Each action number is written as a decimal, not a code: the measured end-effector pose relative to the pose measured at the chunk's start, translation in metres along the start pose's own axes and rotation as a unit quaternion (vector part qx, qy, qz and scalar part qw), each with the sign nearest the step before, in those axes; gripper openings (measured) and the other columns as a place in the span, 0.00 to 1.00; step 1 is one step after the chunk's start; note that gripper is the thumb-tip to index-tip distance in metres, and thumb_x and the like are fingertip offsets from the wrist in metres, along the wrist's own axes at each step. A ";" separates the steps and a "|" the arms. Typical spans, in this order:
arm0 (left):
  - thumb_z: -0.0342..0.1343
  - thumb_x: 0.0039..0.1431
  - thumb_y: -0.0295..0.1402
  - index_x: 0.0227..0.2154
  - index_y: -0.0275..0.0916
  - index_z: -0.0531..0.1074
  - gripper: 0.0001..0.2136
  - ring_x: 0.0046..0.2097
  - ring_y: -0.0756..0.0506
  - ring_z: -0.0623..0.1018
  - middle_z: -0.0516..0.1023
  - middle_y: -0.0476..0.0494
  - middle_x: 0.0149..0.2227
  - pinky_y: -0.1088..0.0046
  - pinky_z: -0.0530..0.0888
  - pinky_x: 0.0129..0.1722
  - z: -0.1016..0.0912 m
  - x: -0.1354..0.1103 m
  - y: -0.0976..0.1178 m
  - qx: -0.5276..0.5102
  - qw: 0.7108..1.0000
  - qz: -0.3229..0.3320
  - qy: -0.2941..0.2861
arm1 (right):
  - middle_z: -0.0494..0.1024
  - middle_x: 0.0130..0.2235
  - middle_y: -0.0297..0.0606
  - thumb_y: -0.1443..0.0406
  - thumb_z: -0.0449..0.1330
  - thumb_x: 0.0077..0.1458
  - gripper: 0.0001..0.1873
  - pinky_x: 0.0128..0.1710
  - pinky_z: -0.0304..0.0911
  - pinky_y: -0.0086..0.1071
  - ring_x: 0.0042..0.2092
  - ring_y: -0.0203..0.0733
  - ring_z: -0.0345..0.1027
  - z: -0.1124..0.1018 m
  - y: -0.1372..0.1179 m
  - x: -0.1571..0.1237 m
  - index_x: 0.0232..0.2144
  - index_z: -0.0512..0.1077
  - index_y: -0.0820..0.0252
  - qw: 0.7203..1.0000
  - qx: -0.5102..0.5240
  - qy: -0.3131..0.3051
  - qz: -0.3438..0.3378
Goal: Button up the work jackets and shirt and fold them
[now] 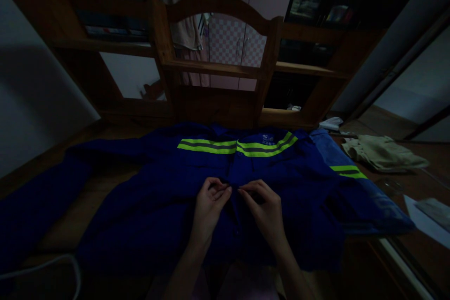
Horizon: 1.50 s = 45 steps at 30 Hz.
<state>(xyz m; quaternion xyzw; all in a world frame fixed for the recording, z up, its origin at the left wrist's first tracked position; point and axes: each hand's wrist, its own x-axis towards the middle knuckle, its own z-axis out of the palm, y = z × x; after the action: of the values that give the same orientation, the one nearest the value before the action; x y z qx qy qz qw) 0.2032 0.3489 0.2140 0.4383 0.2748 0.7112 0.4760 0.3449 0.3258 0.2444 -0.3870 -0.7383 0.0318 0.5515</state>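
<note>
A dark blue work jacket (158, 187) with yellow-green reflective stripes lies spread out, front up, its collar end away from me. My left hand (211, 201) pinches one edge of the jacket's front opening between thumb and fingers. Close by on the right, my right hand (263, 206) pinches the opposite edge, also with thumb and fingertips. A narrow gap separates the two sets of fingertips. Any button between them is too dark to make out. Below the hands the opening parts slightly, and a small round button (235, 233) shows there.
The jacket covers a wooden desk (80, 201) backed by a wooden shelf frame (218, 72). Folded blue denim (372, 201) lies under the right sleeve. Farther right are beige folded cloth (383, 150) and white paper (425, 225). A white cable (66, 258) curves at lower left.
</note>
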 end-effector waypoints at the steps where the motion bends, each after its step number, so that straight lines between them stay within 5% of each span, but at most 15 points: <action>1: 0.66 0.42 0.37 0.33 0.39 0.64 0.18 0.36 0.47 0.79 0.77 0.47 0.32 0.73 0.72 0.39 0.000 0.000 0.001 -0.004 1.000 -0.004 0.003 | 0.75 0.35 0.38 0.65 0.59 0.57 0.05 0.34 0.64 0.31 0.36 0.39 0.70 0.000 0.001 0.000 0.32 0.75 0.57 1.000 0.000 -0.004 -0.003; 20: 0.65 0.45 0.34 0.34 0.38 0.69 0.14 0.40 0.48 0.77 0.76 0.46 0.34 0.76 0.72 0.41 -0.003 0.001 -0.004 0.028 0.999 0.029 -0.001 | 0.72 0.35 0.38 0.67 0.53 0.61 0.09 0.37 0.65 0.29 0.35 0.38 0.69 0.008 0.010 -0.004 0.36 0.74 0.56 0.992 -0.080 -0.058 -0.085; 30: 0.62 0.46 0.28 0.35 0.39 0.68 0.12 0.40 0.48 0.76 0.74 0.47 0.35 0.76 0.71 0.40 -0.004 -0.001 -0.004 0.053 0.997 0.046 -0.043 | 0.72 0.34 0.36 0.65 0.53 0.61 0.05 0.35 0.61 0.30 0.35 0.39 0.67 0.004 0.000 -0.004 0.35 0.69 0.57 0.995 -0.075 -0.060 -0.029; 45: 0.58 0.53 0.36 0.35 0.38 0.71 0.09 0.41 0.45 0.78 0.77 0.44 0.36 0.72 0.73 0.41 0.000 -0.004 -0.010 0.142 0.986 0.073 -0.056 | 0.71 0.34 0.35 0.64 0.50 0.64 0.08 0.36 0.58 0.30 0.36 0.38 0.66 0.003 -0.001 -0.002 0.35 0.67 0.58 0.996 -0.065 -0.055 -0.002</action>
<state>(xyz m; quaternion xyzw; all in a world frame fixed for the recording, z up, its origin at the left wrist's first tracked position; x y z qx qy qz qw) 0.2080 0.3494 0.2051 0.5594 0.3134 0.6719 0.3707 0.3417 0.3247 0.2423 -0.4179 -0.7689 0.0037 0.4839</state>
